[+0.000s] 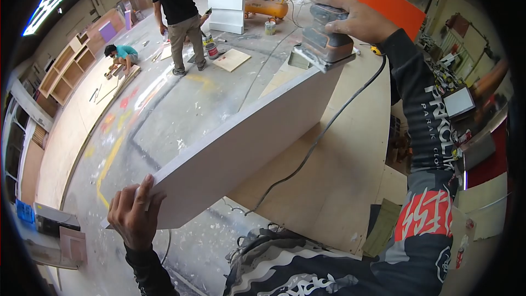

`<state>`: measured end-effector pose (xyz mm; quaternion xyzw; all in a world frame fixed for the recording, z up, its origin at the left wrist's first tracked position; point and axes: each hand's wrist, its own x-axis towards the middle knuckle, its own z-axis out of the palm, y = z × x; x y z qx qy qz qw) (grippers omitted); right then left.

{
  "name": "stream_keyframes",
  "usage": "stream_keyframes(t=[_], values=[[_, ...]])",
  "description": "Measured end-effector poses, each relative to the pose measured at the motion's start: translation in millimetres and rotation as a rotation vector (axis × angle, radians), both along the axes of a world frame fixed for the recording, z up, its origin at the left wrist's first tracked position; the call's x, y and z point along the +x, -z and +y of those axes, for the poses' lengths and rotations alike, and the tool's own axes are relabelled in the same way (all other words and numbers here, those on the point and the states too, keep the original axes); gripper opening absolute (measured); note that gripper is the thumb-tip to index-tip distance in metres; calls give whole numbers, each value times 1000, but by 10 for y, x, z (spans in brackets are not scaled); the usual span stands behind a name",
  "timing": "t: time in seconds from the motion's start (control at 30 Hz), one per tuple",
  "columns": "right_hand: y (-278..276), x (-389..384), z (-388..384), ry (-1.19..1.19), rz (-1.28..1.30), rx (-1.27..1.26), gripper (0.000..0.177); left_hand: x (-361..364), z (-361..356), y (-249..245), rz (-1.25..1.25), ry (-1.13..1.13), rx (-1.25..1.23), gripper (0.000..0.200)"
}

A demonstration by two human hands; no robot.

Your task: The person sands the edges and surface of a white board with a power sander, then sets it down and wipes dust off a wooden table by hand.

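A long white-grey panel (252,137) stands on its edge across the plywood work surface (318,178), running from near left to far right. Around its near left end my left hand (134,211) is closed, the fingers over the top edge. At the far end, my right hand (364,19) grips an electric sander (326,38) from above. The sander's flat base rests on the panel's narrow top edge. A black power cord (323,134) loops over the plywood beside the panel. The sander's underside is hidden.
Behind the panel stand an orange board (378,3) and an orange air compressor (266,6). A person in black (175,0) stands on the paint-spotted floor (181,126); another crouches (123,55) by wooden pieces. Paint cans (212,51) and a small board (232,60) lie nearby.
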<state>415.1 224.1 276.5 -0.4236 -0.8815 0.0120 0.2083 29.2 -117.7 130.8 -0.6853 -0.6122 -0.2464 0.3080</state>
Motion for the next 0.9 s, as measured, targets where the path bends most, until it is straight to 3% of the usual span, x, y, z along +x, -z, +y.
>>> stream_keyframes(t=[0.1,0.2,0.4,0.57,0.67,0.9], values=[[53,193,298,117,-76,63,61,-29,-12,35,-14,13,2,54],[110,332,451,52,28,57,60,-51,-13,34,-19,18,-4,54],[48,344,314,106,-11,72,59,-63,6,-4,-10,9,-5,53],[67,379,312,21,12,59,59,-81,1,35,-32,46,4,53],[27,217,186,-83,38,81,58,-57,55,-65,-47,23,-23,50],[-116,-460,-484,-62,67,-82,57,-56,138,-160,-34,-7,-19,46]])
